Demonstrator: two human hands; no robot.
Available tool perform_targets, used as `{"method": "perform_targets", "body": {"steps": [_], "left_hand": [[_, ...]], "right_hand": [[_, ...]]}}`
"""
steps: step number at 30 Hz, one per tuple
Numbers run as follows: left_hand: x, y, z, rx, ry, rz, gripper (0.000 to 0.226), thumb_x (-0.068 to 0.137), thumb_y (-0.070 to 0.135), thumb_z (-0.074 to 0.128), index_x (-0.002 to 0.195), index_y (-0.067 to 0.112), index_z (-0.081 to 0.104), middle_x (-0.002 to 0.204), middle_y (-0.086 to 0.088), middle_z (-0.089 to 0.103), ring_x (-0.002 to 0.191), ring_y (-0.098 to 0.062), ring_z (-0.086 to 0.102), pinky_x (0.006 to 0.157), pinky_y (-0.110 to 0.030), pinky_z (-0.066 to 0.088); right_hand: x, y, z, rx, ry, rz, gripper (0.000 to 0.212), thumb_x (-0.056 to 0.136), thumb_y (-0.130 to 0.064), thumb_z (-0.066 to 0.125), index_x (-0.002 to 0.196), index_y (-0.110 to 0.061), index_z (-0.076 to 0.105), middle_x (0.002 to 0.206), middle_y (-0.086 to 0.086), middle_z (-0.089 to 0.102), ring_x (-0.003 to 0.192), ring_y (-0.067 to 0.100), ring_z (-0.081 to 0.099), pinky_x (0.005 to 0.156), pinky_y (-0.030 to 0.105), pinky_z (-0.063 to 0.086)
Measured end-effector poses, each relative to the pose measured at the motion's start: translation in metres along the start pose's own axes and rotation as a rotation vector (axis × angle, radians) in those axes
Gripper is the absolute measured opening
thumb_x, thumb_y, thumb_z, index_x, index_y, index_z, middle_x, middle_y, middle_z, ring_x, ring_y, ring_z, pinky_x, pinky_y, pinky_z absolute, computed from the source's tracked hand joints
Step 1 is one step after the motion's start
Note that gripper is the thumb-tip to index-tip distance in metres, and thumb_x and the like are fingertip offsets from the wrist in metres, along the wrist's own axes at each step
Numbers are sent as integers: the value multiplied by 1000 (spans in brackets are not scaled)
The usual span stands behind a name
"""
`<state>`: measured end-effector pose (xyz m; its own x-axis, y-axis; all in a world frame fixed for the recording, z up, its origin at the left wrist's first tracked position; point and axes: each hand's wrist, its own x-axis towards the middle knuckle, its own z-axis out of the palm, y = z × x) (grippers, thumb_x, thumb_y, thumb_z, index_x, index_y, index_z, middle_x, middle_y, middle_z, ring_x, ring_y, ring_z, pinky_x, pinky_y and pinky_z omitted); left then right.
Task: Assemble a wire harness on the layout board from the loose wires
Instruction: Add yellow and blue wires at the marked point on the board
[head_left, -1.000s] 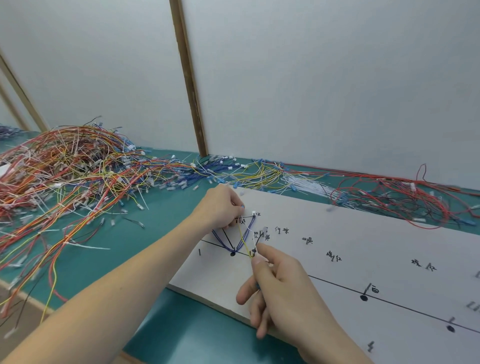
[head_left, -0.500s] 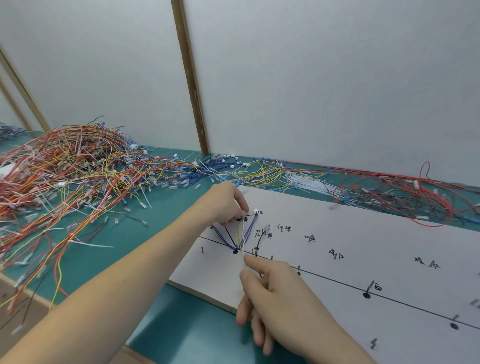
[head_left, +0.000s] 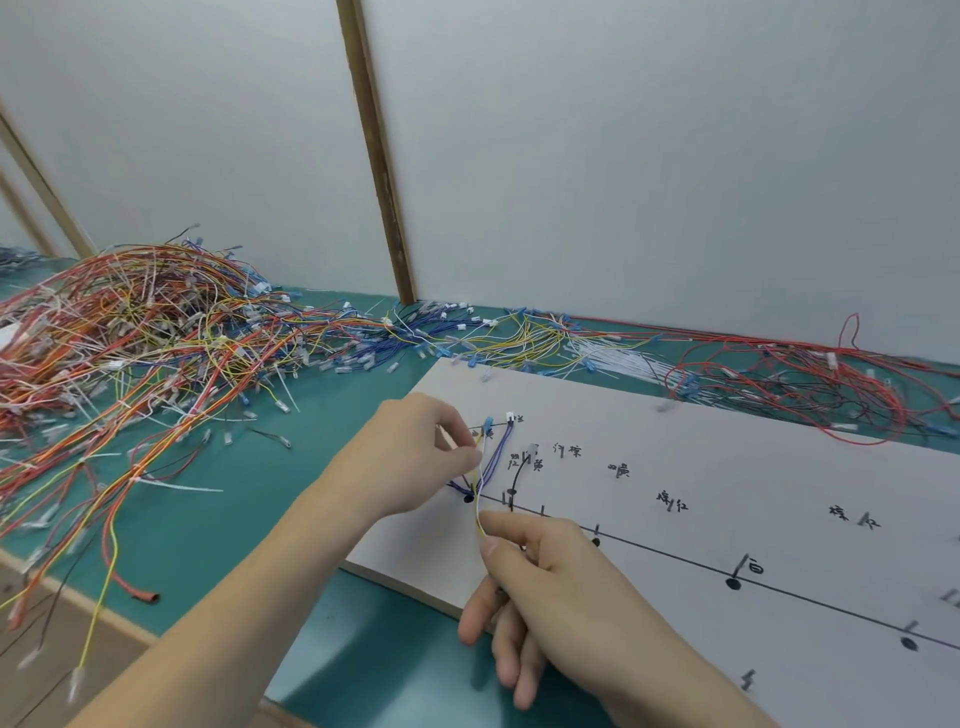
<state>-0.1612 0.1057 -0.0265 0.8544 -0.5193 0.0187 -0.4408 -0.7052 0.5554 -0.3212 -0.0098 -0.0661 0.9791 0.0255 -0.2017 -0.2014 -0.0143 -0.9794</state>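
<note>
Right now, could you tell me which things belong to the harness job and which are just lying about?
In use:
layout board
yellow and white wires, pinched by left hand and right hand
blue wires on the board
loose wire pile

Lying about:
red sleeve piece
wooden wall strip

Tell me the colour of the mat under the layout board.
Teal green mat, seen in the head view, beneath the pale layout board.
</note>
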Motion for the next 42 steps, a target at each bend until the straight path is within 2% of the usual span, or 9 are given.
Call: {"method": "perform_targets", "body": {"steps": [3,13,19,23,26,31,35,38,42], "left_hand": [[-16,-2,2,-71,-57,-28,12,89,36,73,85,26,70,69,9,75,46,-7,62,39,-18,41],[-27,-6,14,-545,-134,-116,20,92,17,77,109,14,66,74,-3,75,54,-17,64,41,-25,45],[-29,-12,16,-493,-145,-112,3,94,11,73,96,9,72,70,-9,71,52,-20,61,39,-23,44],[-30,-13,19,-354,-125,-93,14,91,30,76,85,17,76,70,-5,73,50,-21,61,42,-26,46],[-32,-8,24,-215,-73,-55,19,87,38,78,79,21,76,63,2,71,40,-17,59,39,-24,45],[-28,0,23,-163,-66,-73,11,86,24,77,77,19,74,61,1,72,47,-21,69,47,-31,58],[-23,1,18,-206,-110,-104,8,84,7,67,82,11,73,63,-5,75,56,-22,74,50,-29,59],[-20,-2,11,-322,-200,-127,5,87,1,68,89,3,71,71,-15,76,61,-29,75,57,-36,63],[-18,-6,7,-365,-261,-118,5,90,-1,71,94,-1,68,69,-17,75,54,-25,71,46,-27,54]], "right_hand": [[-1,0,1,87,-1,2,23,109,-23,38,127,-34,48,77,15,75,42,21,56,40,27,49],[-4,-6,-2,175,-25,17,24,111,-22,39,133,-30,44,88,18,77,45,20,58,41,27,49],[-2,-2,3,96,-45,36,32,111,-25,36,141,-33,41,86,16,77,46,21,60,43,28,52],[2,6,4,-16,-25,35,49,109,-28,36,155,-39,27,86,13,77,47,24,63,43,28,54],[1,6,8,-75,-30,19,43,104,-30,37,143,-47,38,85,12,77,47,26,64,45,32,56],[-2,2,12,-125,-16,-4,45,94,-36,41,85,-81,42,83,7,77,47,28,66,45,33,56],[-4,1,12,-136,31,-13,42,85,-38,57,95,-77,43,84,6,76,48,30,68,46,34,56],[-5,2,10,-118,57,5,60,80,-38,71,134,-48,45,88,-1,73,49,29,67,46,33,55],[-7,-1,6,44,34,38,68,79,-19,84,138,-27,50,98,8,61,52,26,64,48,31,55]]}}
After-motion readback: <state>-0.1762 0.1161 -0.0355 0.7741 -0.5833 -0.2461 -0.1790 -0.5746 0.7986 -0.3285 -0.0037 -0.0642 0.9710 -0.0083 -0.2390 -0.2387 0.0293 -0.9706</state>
